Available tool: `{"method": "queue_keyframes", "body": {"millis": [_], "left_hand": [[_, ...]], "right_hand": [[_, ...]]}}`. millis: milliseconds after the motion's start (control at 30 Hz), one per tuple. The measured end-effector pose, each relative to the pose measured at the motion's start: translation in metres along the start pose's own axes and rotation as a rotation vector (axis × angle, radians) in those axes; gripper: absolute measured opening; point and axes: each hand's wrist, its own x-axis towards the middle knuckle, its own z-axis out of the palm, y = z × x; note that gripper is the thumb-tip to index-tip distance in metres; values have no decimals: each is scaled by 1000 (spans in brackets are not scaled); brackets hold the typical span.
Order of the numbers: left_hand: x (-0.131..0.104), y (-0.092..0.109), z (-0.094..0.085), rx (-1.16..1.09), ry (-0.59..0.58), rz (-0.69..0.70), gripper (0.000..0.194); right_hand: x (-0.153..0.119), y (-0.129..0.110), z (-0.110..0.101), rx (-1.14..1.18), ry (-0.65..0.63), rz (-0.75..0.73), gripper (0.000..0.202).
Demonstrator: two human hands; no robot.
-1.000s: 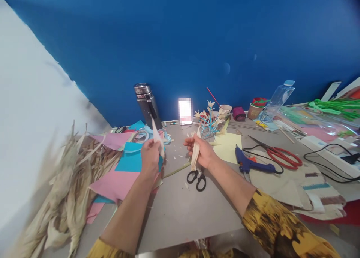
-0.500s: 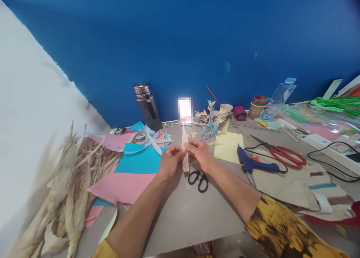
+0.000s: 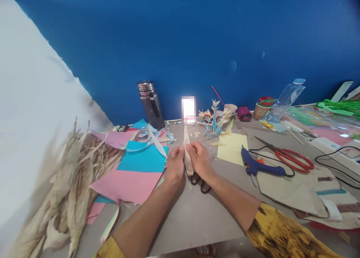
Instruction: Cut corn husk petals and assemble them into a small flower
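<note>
Blue wall (image 3: 180,36) is backing grey tabletop (image 3: 182,220). Left hand (image 3: 175,163) and right hand (image 3: 200,159) are pinching pale, tapered husk-like strip (image 3: 188,163) at centre; black-handled scissors (image 3: 206,192) are lying at its 5 o'clock, partly hidden.

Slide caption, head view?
Left hand and right hand hold a pale strip near black-handled scissors, blue glue gun at right.

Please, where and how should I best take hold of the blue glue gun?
Probably around its handle, with the right hand once free of the pale strip, from the near side: the glue gun lies with that handle reaching rightward and its nozzle pointing far left.
</note>
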Motion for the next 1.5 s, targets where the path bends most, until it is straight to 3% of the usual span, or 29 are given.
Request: {"method": "queue_keyframes", "body": {"millis": [133,333,500,633,867,1033,1133,1233,1367,1433,1500], "left_hand": [[0,6,1,-202,6,-89,24],[-3,13,3,-270,33,-94,27],[1,22,-5,-298,-36,-164,28],[7,33,-12,-333,-76,-190,29],[9,39,-16,-307,-26,-115,35],[0,36,-9,-174,-160,-190,32],[0,33,-9,-164,-155,-219,32],[3,32,-12,-162,-145,-229,33],[7,33,-14,-146,-154,-201,30],[9,35,-16,-153,-132,-194,30],[10,38,-19,-162,-126,-202,32]], "right_hand": [[-3,1,2,69,-71,53,26],[-4,2,3,229,-138,118,31],[-1,3,0,291,-232,151,33],[-4,1,-1,238,-332,85,31],[-4,-3,-3,144,-292,-24,32],[9,-5,-9,304,-200,86,32],[21,-6,-18,385,-101,173,35],[33,-9,-31,304,-65,189,35],[24,-16,-43,119,-240,202,23],[3,-23,-48,-74,-335,147,15],[-24,-29,-55,-605,-484,-20,14]]}}
